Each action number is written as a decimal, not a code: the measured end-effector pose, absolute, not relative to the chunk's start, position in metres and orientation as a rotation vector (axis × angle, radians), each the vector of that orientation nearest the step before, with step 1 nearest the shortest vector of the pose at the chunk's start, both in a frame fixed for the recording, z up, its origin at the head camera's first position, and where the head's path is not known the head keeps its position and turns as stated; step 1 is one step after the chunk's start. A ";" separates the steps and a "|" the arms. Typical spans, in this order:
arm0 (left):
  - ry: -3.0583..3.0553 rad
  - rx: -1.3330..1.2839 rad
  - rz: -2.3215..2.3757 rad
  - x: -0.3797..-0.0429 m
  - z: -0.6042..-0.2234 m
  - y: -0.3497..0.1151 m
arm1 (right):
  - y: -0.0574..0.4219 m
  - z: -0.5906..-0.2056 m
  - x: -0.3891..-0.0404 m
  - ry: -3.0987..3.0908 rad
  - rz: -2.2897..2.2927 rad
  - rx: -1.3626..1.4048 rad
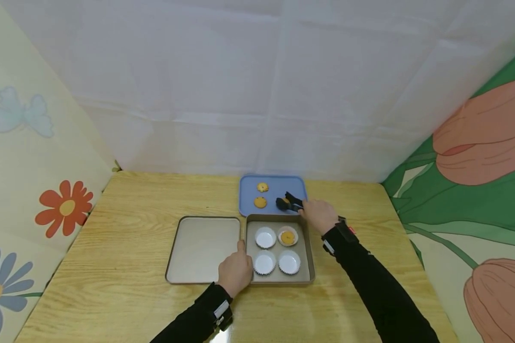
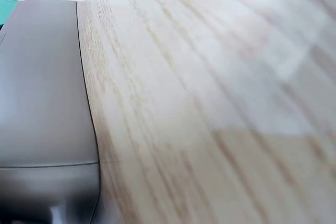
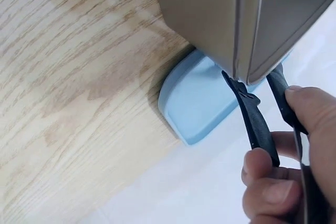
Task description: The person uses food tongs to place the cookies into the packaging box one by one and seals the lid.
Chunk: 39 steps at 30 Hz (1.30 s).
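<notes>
Standing behind the person, I note a square metal pan (image 1: 305,240) on the wooden worktop (image 1: 133,238), holding four white baking cups in two rows. The cups at its 11 o'clock (image 1: 265,237), 7 o'clock (image 1: 264,262) and 5 o'clock (image 1: 289,262) show their pale bottoms; the one at 1 o'clock (image 1: 288,228) contains a golden cookie (image 1: 288,238).

At the pan's 12 o'clock, just beside it, lies a blue tray (image 1: 283,183). One cookie sits at the tray's 11 o'clock (image 1: 262,187), another at its 8 o'clock (image 1: 260,202). At its 4 o'clock a third cookie (image 1: 285,200) shows partly between the ends of black tongs (image 1: 282,205) (whether they pinch it, I cannot tell). A shallow flat metal sheet (image 1: 203,250) lies at the pan's 9 o'clock.

The right hand (image 1: 319,216), at the pan's 2 o'clock, has its fingers clamped on the tongs. The left hand (image 1: 236,270) rests at the pan's 8 o'clock, one digit extended along the left rim; how its other fingers are set I cannot tell.

The right wrist view alone shows the grip closely, the thumb on one handle and fingers curled at the other; the pan's outer corner hides the tongs' far ends there. The left wrist view shows a smooth metal wall from 8 to 10 o'clock beside wood grain, with that hand out of sight.
</notes>
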<state>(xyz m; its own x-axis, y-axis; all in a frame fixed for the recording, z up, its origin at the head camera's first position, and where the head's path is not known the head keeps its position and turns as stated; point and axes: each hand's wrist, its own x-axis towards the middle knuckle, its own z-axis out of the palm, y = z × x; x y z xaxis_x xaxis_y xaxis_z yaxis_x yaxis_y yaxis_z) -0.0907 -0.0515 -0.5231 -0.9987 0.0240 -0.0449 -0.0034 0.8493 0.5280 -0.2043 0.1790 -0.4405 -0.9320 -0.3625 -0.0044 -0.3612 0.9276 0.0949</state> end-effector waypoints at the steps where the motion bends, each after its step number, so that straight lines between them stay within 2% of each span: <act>1: 2.974 0.019 0.849 -0.091 -0.523 -0.051 | 0.180 -0.439 -0.203 -3.068 -0.141 0.568; 9: 2.963 0.009 0.849 -0.092 -0.525 -0.049 | 0.196 -0.423 -0.186 -2.912 -0.104 0.604; 20: 2.953 0.027 0.844 -0.090 -0.525 -0.052 | 0.213 -0.403 -0.123 -2.766 -0.177 0.672; 29: 2.962 0.039 0.838 -0.093 -0.526 -0.055 | 0.219 -0.411 -0.073 -2.672 -0.344 0.825; 39: 2.939 0.048 0.871 -0.096 -0.522 -0.057 | 0.216 -0.428 -0.046 -2.779 -0.384 0.834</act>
<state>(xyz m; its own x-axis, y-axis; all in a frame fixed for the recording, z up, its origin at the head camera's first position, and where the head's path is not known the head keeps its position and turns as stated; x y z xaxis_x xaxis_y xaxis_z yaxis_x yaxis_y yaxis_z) -0.0955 -0.0570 -0.5217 -0.9966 0.0518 -0.0638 0.0087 0.8382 0.5452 -0.0464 0.2159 -0.4281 -0.8166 -0.5627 0.1283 -0.5068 0.8055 0.3071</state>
